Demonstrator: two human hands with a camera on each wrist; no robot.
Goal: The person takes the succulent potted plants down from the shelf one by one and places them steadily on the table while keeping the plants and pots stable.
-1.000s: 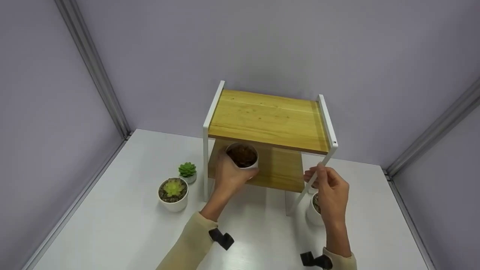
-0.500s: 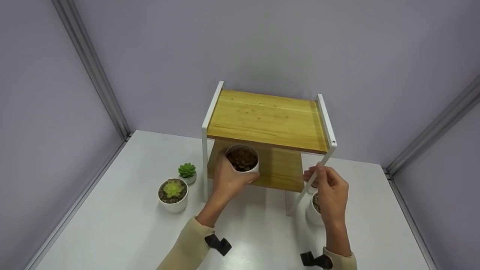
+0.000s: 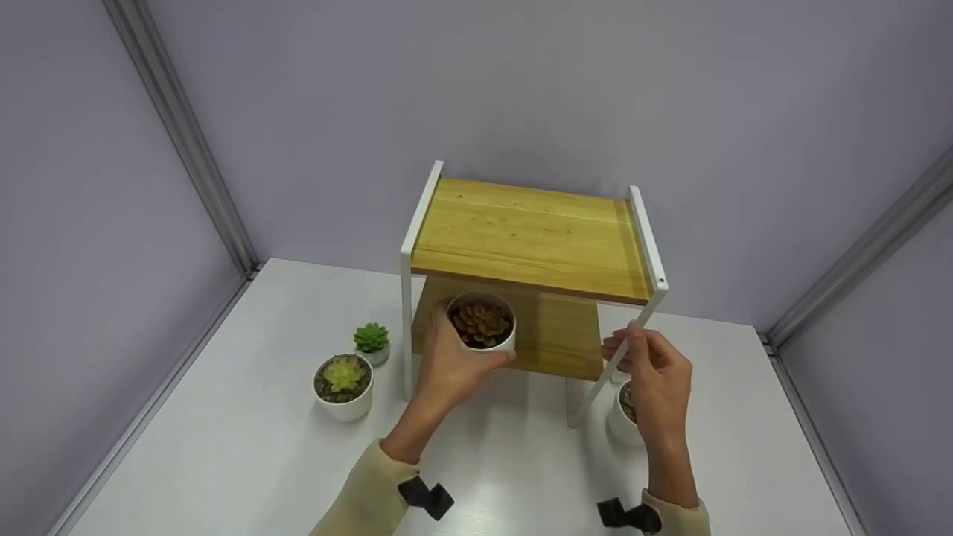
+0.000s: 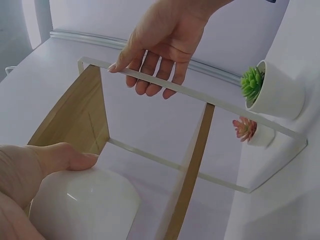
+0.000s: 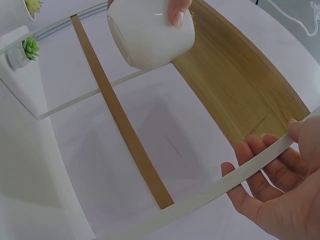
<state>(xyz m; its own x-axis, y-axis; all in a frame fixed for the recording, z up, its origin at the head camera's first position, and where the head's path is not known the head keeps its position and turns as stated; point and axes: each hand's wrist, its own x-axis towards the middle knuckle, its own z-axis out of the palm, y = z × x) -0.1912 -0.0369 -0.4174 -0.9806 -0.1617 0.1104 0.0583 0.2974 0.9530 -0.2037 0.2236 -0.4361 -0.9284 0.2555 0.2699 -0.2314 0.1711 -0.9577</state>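
My left hand (image 3: 454, 361) grips a white pot (image 4: 90, 205) by its side, thumb toward me. Inside the pot sits a brown, rosette-shaped succulent (image 3: 482, 322). The pot is at the front of a two-tier wooden shelf (image 3: 532, 238) with a white frame. In the right wrist view its base is apart from the lower board (image 5: 120, 115). My right hand (image 3: 660, 380) holds the frame's front right post (image 5: 250, 170), with the thumb on one side and the fingers curled behind. Most of the left hand's fingers are hidden by the pot in the head view.
Left of the shelf stand a larger white pot with a pale green succulent (image 3: 344, 387) and a small green one (image 3: 372, 341). On the right, a white pot (image 3: 624, 426) is partly covered by my right hand; a small pink succulent (image 4: 246, 129) is nearby. Walls enclose the white table.
The left hand has drawn slightly toward me with the pot, and the brown succulent shows more clearly from beneath the top board. My right hand keeps its hold on the post.
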